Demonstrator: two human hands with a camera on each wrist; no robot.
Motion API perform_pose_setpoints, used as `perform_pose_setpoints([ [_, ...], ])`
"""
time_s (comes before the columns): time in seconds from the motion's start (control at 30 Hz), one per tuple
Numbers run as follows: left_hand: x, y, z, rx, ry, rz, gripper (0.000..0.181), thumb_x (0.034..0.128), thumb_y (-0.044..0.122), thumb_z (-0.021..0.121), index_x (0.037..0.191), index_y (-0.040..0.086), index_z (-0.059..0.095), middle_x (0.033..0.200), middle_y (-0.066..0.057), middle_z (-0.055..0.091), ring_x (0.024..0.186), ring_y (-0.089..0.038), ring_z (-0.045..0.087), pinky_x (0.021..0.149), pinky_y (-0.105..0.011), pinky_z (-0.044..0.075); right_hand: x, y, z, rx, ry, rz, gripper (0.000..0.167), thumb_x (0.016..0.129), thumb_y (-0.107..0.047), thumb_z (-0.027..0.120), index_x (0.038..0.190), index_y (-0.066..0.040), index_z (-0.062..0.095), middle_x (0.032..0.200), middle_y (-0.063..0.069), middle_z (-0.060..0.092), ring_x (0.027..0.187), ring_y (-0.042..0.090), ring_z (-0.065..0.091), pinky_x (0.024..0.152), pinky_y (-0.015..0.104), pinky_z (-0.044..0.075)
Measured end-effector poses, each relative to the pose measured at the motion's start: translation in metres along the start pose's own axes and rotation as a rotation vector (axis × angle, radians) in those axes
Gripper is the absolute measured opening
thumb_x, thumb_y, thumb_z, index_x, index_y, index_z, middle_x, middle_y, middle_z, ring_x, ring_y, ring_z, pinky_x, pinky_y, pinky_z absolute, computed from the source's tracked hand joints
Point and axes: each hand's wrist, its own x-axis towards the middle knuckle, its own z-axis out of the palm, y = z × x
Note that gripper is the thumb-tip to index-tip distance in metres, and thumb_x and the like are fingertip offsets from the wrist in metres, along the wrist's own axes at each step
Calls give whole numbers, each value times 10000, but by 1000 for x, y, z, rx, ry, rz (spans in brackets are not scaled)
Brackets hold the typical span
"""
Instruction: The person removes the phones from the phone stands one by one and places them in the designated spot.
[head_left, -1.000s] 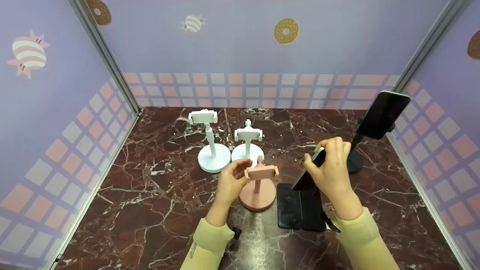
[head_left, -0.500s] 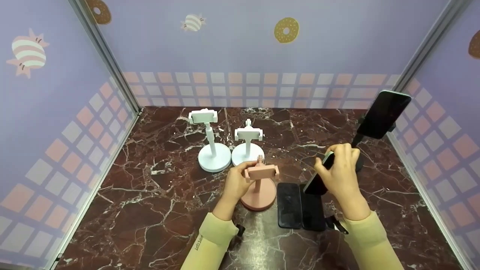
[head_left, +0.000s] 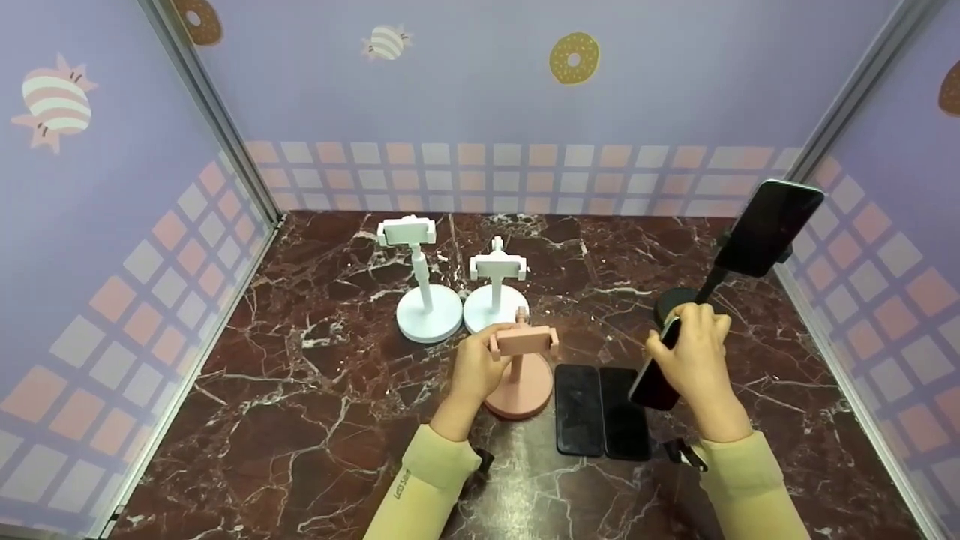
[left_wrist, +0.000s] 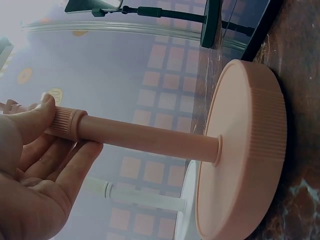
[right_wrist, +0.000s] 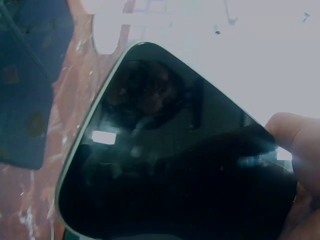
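Note:
My left hand (head_left: 474,369) grips the upper post of a pink phone stand (head_left: 523,342). In the left wrist view, thumb and fingers close round the ribbed collar of its post (left_wrist: 150,137), above the round base (left_wrist: 270,135). My right hand (head_left: 699,356) holds a smartphone (head_left: 655,381) by its upper edge, tilted, with the dark screen (right_wrist: 170,165) filling much of the right wrist view. Two dark smartphones, one left (head_left: 579,411) and one right (head_left: 625,424), lie side by side on the marble-patterned table, between the pink stand and the held phone.
Two white phone stands, a taller one (head_left: 429,315) and a shorter one (head_left: 498,268), stand behind the pink one. At the right, a black stand (head_left: 709,287) carries another smartphone (head_left: 770,229), close behind my right hand. Patterned walls (head_left: 480,97) enclose the table.
My right hand has moved right and toward me with the smartphone, uncovering the right lying phone. My left hand has gone from beside the pink stand to gripping its post.

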Motion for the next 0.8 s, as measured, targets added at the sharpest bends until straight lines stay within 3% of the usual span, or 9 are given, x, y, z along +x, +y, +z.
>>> perform_pose_setpoints([
  [0.23, 4, 2, 4, 16, 6, -3, 286, 812, -48, 752, 1092, 10, 769, 1036, -182, 788, 980, -352, 761, 858, -442, 619, -1, 13, 2, -46, -157, 93, 296, 919, -136, 681, 1096, 12, 495, 1063, 229, 469, 1079, 441, 334, 708, 561, 404],
  [0.5, 16, 10, 7, 31, 6, 20, 228, 871, 29, 734, 1095, 9, 771, 1050, -166, 790, 997, -340, 761, 883, -430, 615, -1, 27, 6, -79, -314, 132, 333, 933, -199, 696, 1089, 6, 484, 1073, 233, 450, 1059, 432, 295, 672, 493, 360],
  [0.8, 33, 23, 18, -20, -22, 63, 288, 890, 71, 638, 1138, -39, 736, 1035, -212, 777, 964, -364, 756, 872, -415, 615, -4, 46, 18, -118, -421, 161, 389, 920, -197, 696, 1158, 43, 504, 1127, 267, 471, 1079, 452, 311, 710, 595, 415],
])
